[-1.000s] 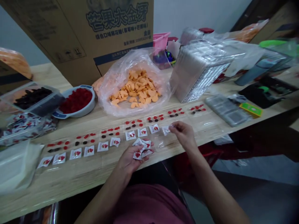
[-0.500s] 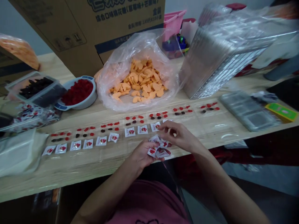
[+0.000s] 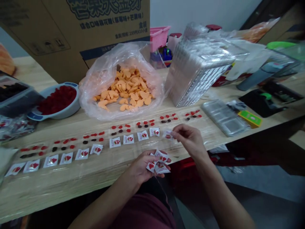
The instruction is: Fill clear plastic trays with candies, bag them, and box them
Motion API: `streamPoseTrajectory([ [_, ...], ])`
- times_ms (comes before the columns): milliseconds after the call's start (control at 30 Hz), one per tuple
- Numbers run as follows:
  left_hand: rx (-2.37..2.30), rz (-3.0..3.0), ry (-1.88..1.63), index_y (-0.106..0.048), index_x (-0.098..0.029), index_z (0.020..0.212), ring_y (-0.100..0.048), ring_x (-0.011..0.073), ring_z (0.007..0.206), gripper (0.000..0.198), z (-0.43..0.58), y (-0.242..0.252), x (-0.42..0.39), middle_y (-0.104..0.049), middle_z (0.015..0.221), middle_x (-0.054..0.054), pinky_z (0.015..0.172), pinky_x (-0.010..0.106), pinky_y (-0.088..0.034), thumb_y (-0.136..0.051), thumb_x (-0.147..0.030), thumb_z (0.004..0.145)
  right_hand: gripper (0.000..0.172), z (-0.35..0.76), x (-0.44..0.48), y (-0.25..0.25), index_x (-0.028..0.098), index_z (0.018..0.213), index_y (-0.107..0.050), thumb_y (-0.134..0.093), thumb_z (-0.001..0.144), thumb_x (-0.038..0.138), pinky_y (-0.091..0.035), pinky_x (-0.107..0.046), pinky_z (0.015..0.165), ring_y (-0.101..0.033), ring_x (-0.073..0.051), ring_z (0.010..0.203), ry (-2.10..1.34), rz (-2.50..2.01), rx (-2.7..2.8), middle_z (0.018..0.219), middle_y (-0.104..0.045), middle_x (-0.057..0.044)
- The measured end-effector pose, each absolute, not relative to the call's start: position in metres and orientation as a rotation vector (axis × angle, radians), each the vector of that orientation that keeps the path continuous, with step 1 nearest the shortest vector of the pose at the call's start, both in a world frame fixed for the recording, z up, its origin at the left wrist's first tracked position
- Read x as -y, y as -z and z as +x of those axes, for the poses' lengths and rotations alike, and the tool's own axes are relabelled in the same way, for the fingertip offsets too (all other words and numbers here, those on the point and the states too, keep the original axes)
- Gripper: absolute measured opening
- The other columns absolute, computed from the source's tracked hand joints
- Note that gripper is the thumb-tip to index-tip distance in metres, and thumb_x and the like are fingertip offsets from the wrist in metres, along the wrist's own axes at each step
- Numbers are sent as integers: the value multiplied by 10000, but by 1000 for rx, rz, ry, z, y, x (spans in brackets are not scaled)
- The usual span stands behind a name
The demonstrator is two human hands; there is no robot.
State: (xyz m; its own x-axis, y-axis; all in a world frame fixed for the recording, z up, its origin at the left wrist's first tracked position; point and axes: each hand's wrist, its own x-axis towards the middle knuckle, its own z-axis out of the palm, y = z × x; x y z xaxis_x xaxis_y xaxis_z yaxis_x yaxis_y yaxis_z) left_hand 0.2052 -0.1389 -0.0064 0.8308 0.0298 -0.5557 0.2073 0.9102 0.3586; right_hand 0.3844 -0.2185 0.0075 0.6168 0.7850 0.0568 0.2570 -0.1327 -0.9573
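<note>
A pale wood-grain table (image 3: 71, 183) ran across the frame, with a large printed cardboard box (image 3: 81, 39) standing at the upper left against a plain wall. In front of the box, just above centre, an open clear bag (image 3: 94, 71) held orange pieces (image 3: 130, 86); a pale blue bowl (image 3: 76, 108) of red pieces (image 3: 58, 100) sat at the left, and upright clear plastic trays (image 3: 188, 74) at the upper right.

At lower centre, the left hand (image 3: 143, 166) cradled several small white packets (image 3: 162, 168), its fingers curled beneath them. Right of centre, the right hand (image 3: 190, 140) had thumb and fingertips closed on the edge of a single packet (image 3: 167, 134), near the end of a row of similar packets (image 3: 115, 142) slanting down to the lower left. Small red and dark clusters (image 3: 121, 128) lined the space above that row.
</note>
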Motion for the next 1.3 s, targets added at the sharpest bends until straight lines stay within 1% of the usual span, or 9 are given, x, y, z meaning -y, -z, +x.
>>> streamPoseTrajectory([
  [133,-581,346,67,-622,-76,993,-690,252,713,269,206,8,138,-694,899,173,455,255,-502,-544,-105,737,200,401,220,15,211,659,-514,-553,825,314,-418,-292,590,-510,-160,606,-78,-1952,1075,653,-554,-24],
  [233,-620,337,55,-623,-46,1011,-689,253,704,258,207,4,134,-691,903,195,455,261,-506,-523,-131,789,235,398,215,29,214,634,-498,-459,862,256,-422,-304,649,-528,-182,693,19,-2034,1321,717,-573,-63],
  [433,-683,345,37,-596,-28,1104,-684,250,678,320,212,-5,131,-693,884,190,444,277,-507,-463,-119,827,162,375,224,14,195,769,-607,-538,866,305,-420,-275,599,-539,-167,690,-313,-1822,1224,799,-595,-55],
  [633,-803,305,25,-637,-88,920,-670,224,612,163,223,2,141,-690,751,100,445,280,-500,-518,-145,825,199,348,248,5,187,707,-603,-643,789,364,-399,-255,531,-503,-139,609,-679,-1661,974,753,-560,-21],
  [733,-728,319,44,-649,-89,926,-678,225,674,180,227,1,146,-702,831,123,480,278,-505,-511,-138,821,215,359,253,7,187,707,-590,-641,785,381,-423,-262,568,-531,-149,636,-747,-1611,823,721,-574,-13],
  [867,-665,304,71,-658,-38,974,-680,225,759,241,229,-4,142,-689,969,183,555,283,-519,-497,-155,838,212,413,250,9,187,734,-589,-676,726,380,-435,-275,597,-546,-149,620,-554,-1674,680,672,-593,-3],
  [1100,-663,137,-51,-657,-11,900,-671,281,833,335,238,-8,138,-686,906,211,788,426,-513,-434,-260,881,113,489,220,23,178,643,-588,-624,645,285,-431,-306,572,-533,-163,570,-343,-2070,900,613,-594,-20],
  [1233,-656,95,-125,-652,13,888,-660,299,902,393,243,-9,138,-678,909,234,869,426,-485,-402,-291,898,159,462,225,14,179,805,-651,-641,678,274,-456,-338,617,-562,-188,655,-243,-2059,986,804,-643,-60],
  [1300,-682,75,-139,-650,20,887,-653,307,926,398,245,-9,136,-673,914,243,880,433,-479,-401,-290,903,187,436,238,0,197,908,-661,-617,754,294,-485,-340,658,-600,-210,769,-398,-1895,1138,900,-652,-69],
])
